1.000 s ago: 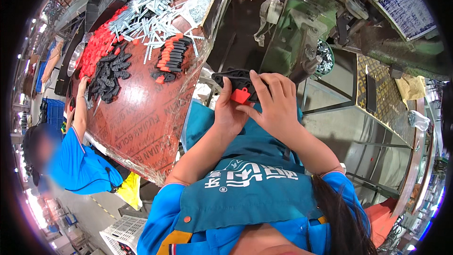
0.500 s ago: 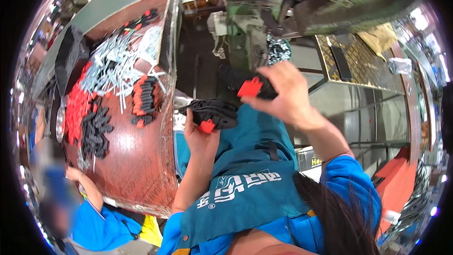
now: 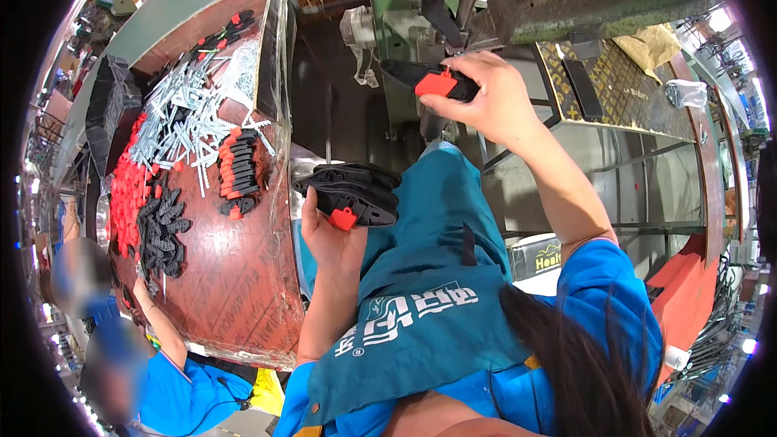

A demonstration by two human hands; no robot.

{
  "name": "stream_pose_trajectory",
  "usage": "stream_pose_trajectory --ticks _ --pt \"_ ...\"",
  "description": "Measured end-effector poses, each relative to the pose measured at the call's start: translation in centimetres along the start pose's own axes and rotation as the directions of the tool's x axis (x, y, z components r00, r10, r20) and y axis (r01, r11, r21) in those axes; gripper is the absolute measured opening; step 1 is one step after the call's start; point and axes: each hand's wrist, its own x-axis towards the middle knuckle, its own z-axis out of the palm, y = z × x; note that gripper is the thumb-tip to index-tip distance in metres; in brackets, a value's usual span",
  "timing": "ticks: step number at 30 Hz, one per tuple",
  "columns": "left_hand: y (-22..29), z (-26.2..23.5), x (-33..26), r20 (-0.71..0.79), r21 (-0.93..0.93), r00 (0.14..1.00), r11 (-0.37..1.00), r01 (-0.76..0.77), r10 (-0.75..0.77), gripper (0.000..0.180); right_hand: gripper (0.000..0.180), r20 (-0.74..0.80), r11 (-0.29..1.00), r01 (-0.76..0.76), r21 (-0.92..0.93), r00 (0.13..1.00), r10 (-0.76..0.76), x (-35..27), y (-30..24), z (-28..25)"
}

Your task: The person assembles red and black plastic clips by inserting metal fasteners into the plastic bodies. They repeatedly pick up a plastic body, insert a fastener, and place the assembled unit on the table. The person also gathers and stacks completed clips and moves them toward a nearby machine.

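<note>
Our right hand (image 3: pixel 494 97) grips a black-and-red part (image 3: pixel 437 81) far up at the green machine (image 3: pixel 453 0). Our left hand (image 3: pixel 328 235) clasps a stack of black pieces (image 3: pixel 352 193) beside the reddish-brown desk (image 3: pixel 235 291), strewn with parts.

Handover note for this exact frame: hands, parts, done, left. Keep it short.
Left hand: grips a stack of black plastic handles with a red clip, over the lap.
Right hand: holds one black handle with red slider up at the green machine, under its tooling.
Bench to the left: loose metal blades, red pieces, black pieces, a row of red-and-black assemblies. A co-worker's hand reaches at the bench edge.
Done: one piece brought to the machine.
Left: the stack in the left hand has not reached the machine.
</note>
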Motion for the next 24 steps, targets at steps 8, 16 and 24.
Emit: stream_pose_trajectory --ticks 8,16,24 --pt "0.0 -0.1 -0.3 -0.035 -0.038 0.995 0.995 0.096 -0.098 0.033 0.046 0.017 0.972 -0.15 0.182 0.989 0.149 -0.2 0.1 0.2" --pt "1.1 0.8 -0.5 0.079 -0.054 0.99 0.991 0.121 -0.117 0.044 0.063 0.141 0.961 -0.253 0.108 0.961 0.237 0.3 -0.5 -1.0" --pt "-2.7 5.5 2.7 0.411 -0.204 0.846 0.87 0.448 -0.339 0.067 0.06 -0.14 0.993 -0.048 -0.112 0.99 0.032 -0.9 -2.3 -2.3"
